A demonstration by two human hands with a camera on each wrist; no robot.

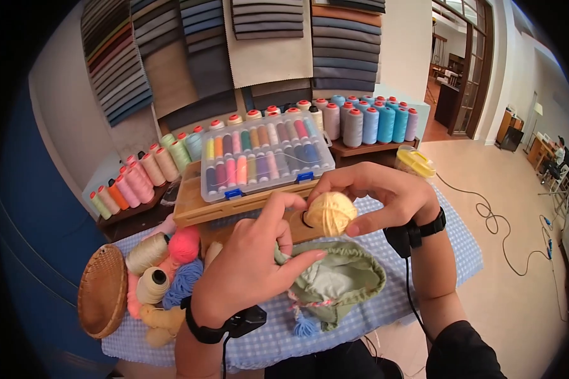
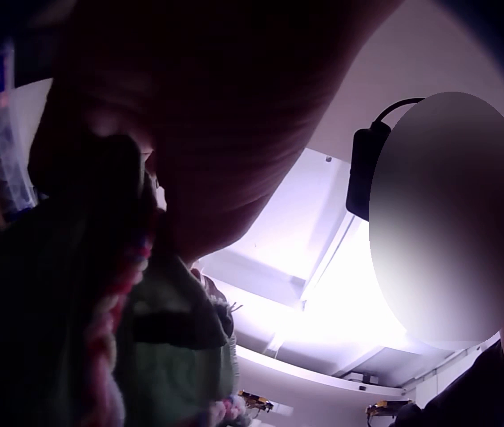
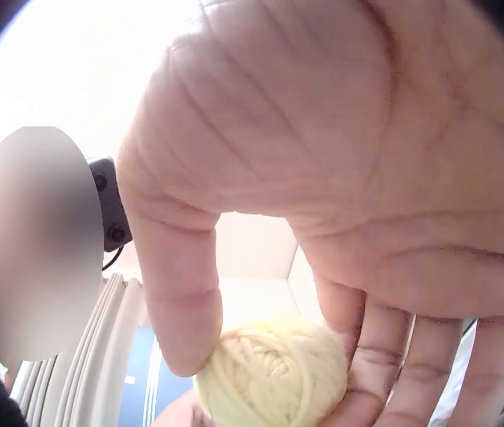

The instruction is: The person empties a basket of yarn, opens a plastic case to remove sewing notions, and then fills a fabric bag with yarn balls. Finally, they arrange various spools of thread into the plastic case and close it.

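Note:
Between the thumb and fingers of my right hand [image 1: 392, 192] is a small ball of pale yellow yarn [image 1: 332, 215], also seen in the right wrist view as a yarn ball [image 3: 274, 378]. The ball is raised above the mouth of a green drawstring bag [image 1: 354, 294]. My left hand [image 1: 243, 268] grips the bag's rim with curled fingers, its thumb and index finger stretched out. Pale lining shows inside the bag. A braided pink cord with a blue tassel [image 1: 305, 326] hangs at its front. In the left wrist view, green fabric [image 2: 181, 374] and braided cord [image 2: 105, 347] are dark and close.
Several yarn balls, including a pink one [image 1: 183, 244], and thread cones lie left of my hand beside a wicker basket [image 1: 85, 290]. Behind, a clear thread case [image 1: 265, 187] rests on a wooden stand [image 1: 189, 205]. A yellow-lidded box [image 1: 416, 159] stands at the back right.

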